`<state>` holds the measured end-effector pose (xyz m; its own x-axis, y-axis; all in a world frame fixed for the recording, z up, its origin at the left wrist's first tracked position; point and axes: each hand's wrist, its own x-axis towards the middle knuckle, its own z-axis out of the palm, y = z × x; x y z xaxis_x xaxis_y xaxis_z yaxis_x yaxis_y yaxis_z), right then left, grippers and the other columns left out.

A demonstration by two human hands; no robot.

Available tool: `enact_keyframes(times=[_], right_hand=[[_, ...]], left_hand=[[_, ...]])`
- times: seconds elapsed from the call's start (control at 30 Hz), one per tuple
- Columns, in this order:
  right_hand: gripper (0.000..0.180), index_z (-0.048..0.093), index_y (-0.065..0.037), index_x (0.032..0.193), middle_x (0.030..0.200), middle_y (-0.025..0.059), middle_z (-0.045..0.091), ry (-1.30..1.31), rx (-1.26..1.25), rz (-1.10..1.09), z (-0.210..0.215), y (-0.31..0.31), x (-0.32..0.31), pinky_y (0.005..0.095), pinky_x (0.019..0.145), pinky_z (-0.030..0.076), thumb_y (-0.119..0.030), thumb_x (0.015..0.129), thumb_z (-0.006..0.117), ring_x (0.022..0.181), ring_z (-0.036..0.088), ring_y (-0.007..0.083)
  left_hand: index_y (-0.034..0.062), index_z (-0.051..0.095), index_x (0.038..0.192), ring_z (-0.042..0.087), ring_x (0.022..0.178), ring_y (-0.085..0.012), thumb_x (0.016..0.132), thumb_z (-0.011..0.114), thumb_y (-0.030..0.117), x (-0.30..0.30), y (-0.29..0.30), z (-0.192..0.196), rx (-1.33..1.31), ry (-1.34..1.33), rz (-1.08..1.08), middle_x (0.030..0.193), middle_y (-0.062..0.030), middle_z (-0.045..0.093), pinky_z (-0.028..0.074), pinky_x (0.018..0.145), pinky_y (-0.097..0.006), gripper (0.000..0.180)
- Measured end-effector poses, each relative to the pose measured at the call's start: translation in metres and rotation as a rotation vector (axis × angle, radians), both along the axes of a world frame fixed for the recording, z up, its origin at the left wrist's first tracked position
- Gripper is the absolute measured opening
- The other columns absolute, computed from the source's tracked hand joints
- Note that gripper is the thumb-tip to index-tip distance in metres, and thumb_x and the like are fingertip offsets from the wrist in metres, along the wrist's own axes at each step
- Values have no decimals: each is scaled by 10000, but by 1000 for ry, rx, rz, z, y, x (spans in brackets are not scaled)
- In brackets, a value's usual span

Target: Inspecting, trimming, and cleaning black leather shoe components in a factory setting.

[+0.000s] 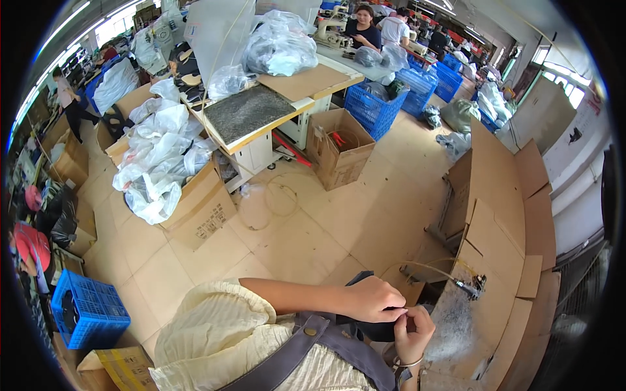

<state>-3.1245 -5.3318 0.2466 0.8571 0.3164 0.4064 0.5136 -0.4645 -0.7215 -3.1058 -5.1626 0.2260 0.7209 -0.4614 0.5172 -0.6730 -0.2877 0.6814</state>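
My left hand (373, 300) is closed, its forearm crossing in front of my body from the left. Close against it is my right hand (413, 331), with a band around its wrist, and its thumb and fingers are pinched together. Between and beneath the two hands hangs a dark, soft-looking piece of material (380, 331), and part of it shows above the left hand. Its exact kind is hidden by my fingers. Both hands appear to grip it at the spot where the fingertips meet.
Right of my hands stands a cardboard-screened bench (460, 326) with a dark hose-fed tool (467, 288). Ahead are an open carton (339, 156), a worktable (251, 114) and a box of bagged goods (205, 202). A blue crate (98, 313) stands left. Co-workers are farther off.
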Motion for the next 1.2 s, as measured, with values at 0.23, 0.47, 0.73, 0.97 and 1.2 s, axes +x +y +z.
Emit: enact_keyframes(times=[0.23,0.47,0.73,0.97,1.2], right_hand=[[79,543,12,722,640,109,500,-118,-70,4,-6,4,4,302,497,389,21,650,575,544,478,230],[71,470,10,665,585,107,447,45,13,28,-13,-6,8,312,478,335,-22,658,533,512,436,221],[60,568,-6,818,636,123,491,-134,-166,17,3,-9,-5,343,484,371,-62,797,566,508,450,237],[66,542,7,759,615,123,464,-194,-167,64,3,-6,3,343,479,360,-54,779,561,505,429,263],[68,534,14,748,620,132,451,-81,-74,41,4,0,1,328,478,358,-53,762,533,499,419,230]], left_hand=[[56,507,815,512,488,-253,835,542,160,-2,-2,-8,2,-140,69,682,-58,520,387,423,-344,111],[50,516,807,510,501,-212,798,569,128,-5,-4,-8,-16,-282,155,709,-41,514,367,426,-309,94],[58,486,760,500,471,-255,800,547,122,-2,-7,-3,-26,-236,121,627,-61,489,373,409,-338,97],[54,467,732,534,509,-265,800,558,162,2,-7,-9,-107,-133,84,633,-74,530,381,414,-345,157],[52,463,728,506,482,-282,822,551,145,-2,-5,-6,-150,-181,63,602,-74,501,360,406,-360,158]])
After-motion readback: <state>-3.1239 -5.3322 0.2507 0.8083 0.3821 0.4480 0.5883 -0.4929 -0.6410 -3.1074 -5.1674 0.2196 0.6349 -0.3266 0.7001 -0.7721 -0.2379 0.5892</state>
